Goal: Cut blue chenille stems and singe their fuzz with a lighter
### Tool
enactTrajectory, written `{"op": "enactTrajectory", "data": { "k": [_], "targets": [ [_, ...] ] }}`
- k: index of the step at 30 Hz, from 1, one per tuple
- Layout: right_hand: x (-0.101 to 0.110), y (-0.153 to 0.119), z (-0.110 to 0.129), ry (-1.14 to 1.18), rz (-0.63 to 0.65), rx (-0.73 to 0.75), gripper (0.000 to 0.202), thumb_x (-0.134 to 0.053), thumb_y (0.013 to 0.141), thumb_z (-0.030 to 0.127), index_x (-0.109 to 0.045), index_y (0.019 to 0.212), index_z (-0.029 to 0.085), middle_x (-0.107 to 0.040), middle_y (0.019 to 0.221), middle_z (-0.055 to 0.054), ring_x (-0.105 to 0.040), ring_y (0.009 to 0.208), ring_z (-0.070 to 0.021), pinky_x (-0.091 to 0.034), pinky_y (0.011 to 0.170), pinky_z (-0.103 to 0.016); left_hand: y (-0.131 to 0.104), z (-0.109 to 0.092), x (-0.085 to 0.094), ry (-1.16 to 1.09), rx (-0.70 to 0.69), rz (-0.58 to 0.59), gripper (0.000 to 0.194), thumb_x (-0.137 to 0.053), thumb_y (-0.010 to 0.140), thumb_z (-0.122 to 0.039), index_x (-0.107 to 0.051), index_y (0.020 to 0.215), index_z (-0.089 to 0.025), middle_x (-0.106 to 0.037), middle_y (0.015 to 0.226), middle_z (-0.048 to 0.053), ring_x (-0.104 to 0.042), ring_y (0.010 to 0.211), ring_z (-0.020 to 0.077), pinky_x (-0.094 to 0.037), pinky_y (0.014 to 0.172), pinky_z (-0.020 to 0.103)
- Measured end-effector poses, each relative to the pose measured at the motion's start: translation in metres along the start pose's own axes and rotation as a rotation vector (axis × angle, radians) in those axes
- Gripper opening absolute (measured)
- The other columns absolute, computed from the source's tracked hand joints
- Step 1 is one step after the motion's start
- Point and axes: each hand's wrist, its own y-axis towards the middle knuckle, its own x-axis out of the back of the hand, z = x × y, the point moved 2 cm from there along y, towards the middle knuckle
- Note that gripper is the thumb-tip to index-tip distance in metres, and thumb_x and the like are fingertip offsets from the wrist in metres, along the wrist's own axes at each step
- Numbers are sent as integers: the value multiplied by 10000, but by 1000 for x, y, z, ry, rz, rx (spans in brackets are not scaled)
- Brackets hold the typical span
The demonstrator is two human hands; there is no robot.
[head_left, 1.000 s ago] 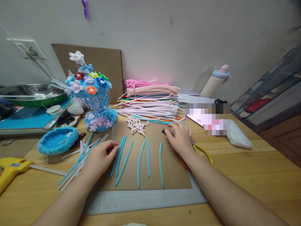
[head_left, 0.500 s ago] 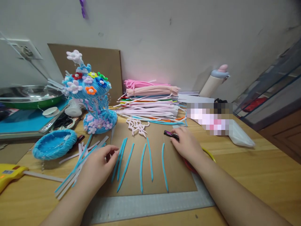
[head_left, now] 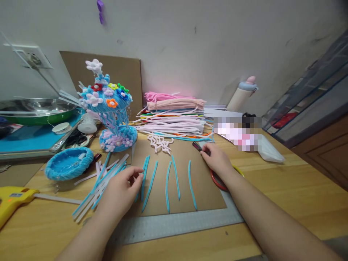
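So there's a sheet of cardboard [head_left: 208, 197] flat on the tabletop [head_left: 282, 203], and I'm using its middle as the clock centre. Six fuzzy blue strips [head_left: 192, 185] lie on it, spread roughly side by side, with the two leftmost bunched close together. The left hand [head_left: 126, 186] is at 9 o'clock, right by that pair, fingers loosely curled with a gap between thumb and forefinger. I don't see anything in its grip, and can't tell if the fingertips touch a strip.

The right hand [head_left: 216, 157], at 2 o'clock, is closed around a small dark stick [head_left: 197, 146] that pokes out past the fingers. Some red and yellow handles [head_left: 217, 181] sit by its wrist at 3.

A pale pink lattice piece [head_left: 160, 143] lies at 11, bundles of fuzzy stems [head_left: 174, 105] are stacked at 12, and a flower-covered blue ornament [head_left: 118, 139] stands at 10. Between 9 and 10 there's a blue fuzzy basket [head_left: 81, 172].
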Motion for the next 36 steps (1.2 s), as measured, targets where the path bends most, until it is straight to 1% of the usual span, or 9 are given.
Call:
{"op": "enactTrajectory", "data": {
  "k": [6,12,16,17,19,23,27,31,36],
  "targets": [
    [4,2,4,43,-104,63,138,-518,776,288,-594,839,192,-557,911,-68,-520,915,-233,-394,808,-354,6,9,1,229,-11,50,216,-443,809,-364,-599,789,-217,-635,742,25,-576,694,193,-383,599,283],
    [11,-9,26,136,-100,137,123,-488,805,247,-584,841,178,-575,909,-72,-539,825,-206,-427,726,-326,7,8,-8,303,3,20,182,-469,776,-324,-551,660,-210,-613,749,44,-560,704,204,-340,567,287],
    [16,-31,61,196,86,262,112,-486,832,226,-591,863,209,-607,826,-27,-547,694,-158,-432,616,-263,9,9,-11,326,13,5,186,-455,779,-307,-545,649,-208,-611,739,49,-561,700,203,-336,571,289],
    [17,-38,71,216,209,361,134,-469,839,189,-592,889,210,-612,842,-30,-556,723,-159,-434,638,-263,10,9,-11,327,12,4,187,-453,780,-306,-542,646,-209,-611,736,49,-562,700,203,-338,575,289],
    [21,-48,81,177,335,477,203,-430,848,131,-599,917,222,-613,890,-39,-566,833,-174,-430,716,-281,10,9,-10,323,5,7,187,-449,780,-305,-541,647,-211,-613,738,48,-562,704,205,-343,581,288],
    [28,-50,71,31,443,403,276,-421,838,93,-587,991,253,-590,978,-42,-577,843,-178,-424,684,-283,8,9,-9,302,-12,29,176,-453,771,-291,-550,648,-211,-620,749,44,-560,711,198,-348,586,280],
    [24,-50,67,106,586,431,223,-491,820,98,-588,949,252,-581,913,-22,-569,819,-168,-433,701,-279,3,2,-14,276,-28,65,144,-481,755,-273,-569,659,-212,-627,743,34,-562,702,183,-343,574,266],
    [12,-57,87,226,594,518,156,-491,840,98,-584,875,219,-566,887,-24,-559,818,-156,-437,720,-273,1,-7,-21,275,-29,83,140,-491,755,-278,-571,660,-214,-624,714,31,-561,682,183,-336,558,267],
    [-1,-57,103,308,534,596,205,-445,863,86,-602,850,218,-579,898,-37,-556,843,-161,-446,726,-276,5,-16,-25,295,-30,92,139,-501,750,-266,-574,645,-212,-634,708,41,-574,691,198,-349,583,286]
  ]
}}
